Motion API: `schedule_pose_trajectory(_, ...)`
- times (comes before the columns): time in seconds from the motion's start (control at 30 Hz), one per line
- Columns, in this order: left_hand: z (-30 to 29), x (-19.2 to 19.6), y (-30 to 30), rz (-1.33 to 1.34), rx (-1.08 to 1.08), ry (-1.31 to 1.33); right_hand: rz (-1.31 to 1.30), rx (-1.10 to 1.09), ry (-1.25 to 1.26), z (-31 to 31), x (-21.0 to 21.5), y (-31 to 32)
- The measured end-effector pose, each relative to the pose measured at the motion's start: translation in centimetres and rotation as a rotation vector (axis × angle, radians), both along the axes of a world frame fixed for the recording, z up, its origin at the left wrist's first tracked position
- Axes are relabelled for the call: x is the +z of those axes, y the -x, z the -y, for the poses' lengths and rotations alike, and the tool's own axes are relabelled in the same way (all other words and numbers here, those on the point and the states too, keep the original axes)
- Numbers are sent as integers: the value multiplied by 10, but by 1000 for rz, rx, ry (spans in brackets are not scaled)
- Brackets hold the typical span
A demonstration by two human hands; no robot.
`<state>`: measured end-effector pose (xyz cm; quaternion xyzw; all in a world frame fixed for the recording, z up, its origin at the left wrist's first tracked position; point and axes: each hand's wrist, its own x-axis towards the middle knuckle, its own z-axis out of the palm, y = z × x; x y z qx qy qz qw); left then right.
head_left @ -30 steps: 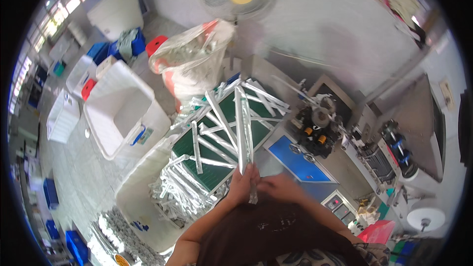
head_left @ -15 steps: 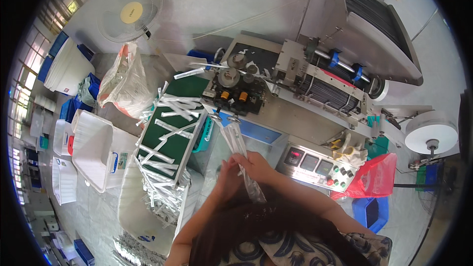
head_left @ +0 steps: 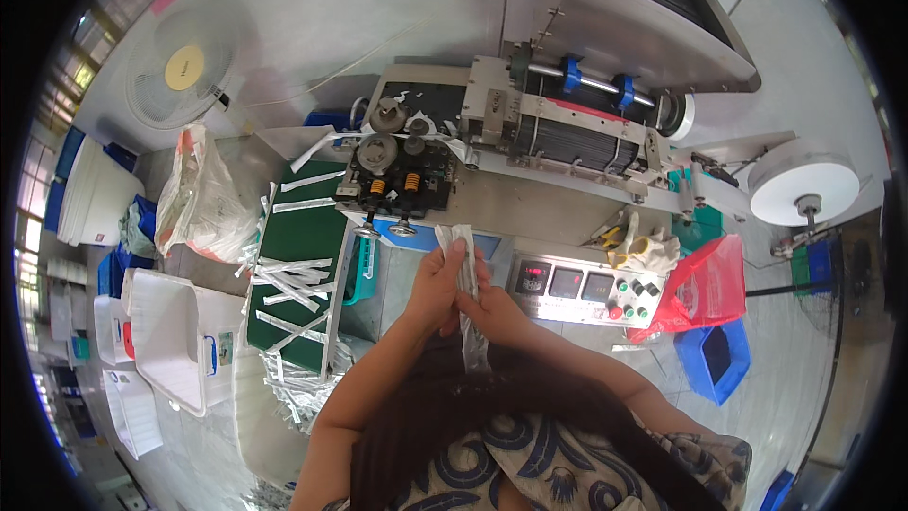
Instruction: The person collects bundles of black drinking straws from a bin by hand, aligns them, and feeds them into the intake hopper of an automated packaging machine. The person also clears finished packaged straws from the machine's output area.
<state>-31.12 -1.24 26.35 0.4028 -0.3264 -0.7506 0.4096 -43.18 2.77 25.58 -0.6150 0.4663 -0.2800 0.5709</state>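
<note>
"What's biggest around the person?"

"The steel machine [head_left: 530, 203] ahead; then the green-topped table [head_left: 301, 238] leftward, thin wrapped strips [head_left: 293, 279] across it. The control panel [head_left: 563, 308] sits near the right hand [head_left: 497, 317]."

"And the wrapped bundle [head_left: 468, 270]?"

"Between both hands, its long axis running from the body toward the machine. Neither hand is nearer: the left hand [head_left: 438, 286] touches its far part, the right just below."

"Fingers?"

"Curled closed around it on both hands."

"Room?"

"Floor [head_left: 392, 274] separates hands from green table; depth to the machine's edge, I can't tell."
</note>
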Motion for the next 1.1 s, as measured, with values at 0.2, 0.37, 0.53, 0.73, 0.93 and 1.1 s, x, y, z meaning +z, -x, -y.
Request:
schedule_pose_trajectory(0.2, -5, 3, -8, -13, -80, 17, -94, -159, 15, -12, 3, -11)
schedule_pose_trajectory(0.37, 12, 1, -15, 59, 7, 67, -466, -21, 133, -12, -5, -14)
schedule_pose_trajectory(0.53, 32, 3, -33, 40, -10, 69, -358, -299, 422, -13, 13, -17)
schedule_pose_trajectory(0.73, 30, -1, -24, -16, -84, 133, -308, -353, 311, -14, 19, -7)
schedule_pose_trajectory(0.93, 24, 12, -10, 77, -151, 207, -265, -279, 221, -11, 29, 5)
schedule_pose_trajectory(1.1, 18, 6, -9, 240, -70, 361, -249, -268, 359, -12, 15, 7)
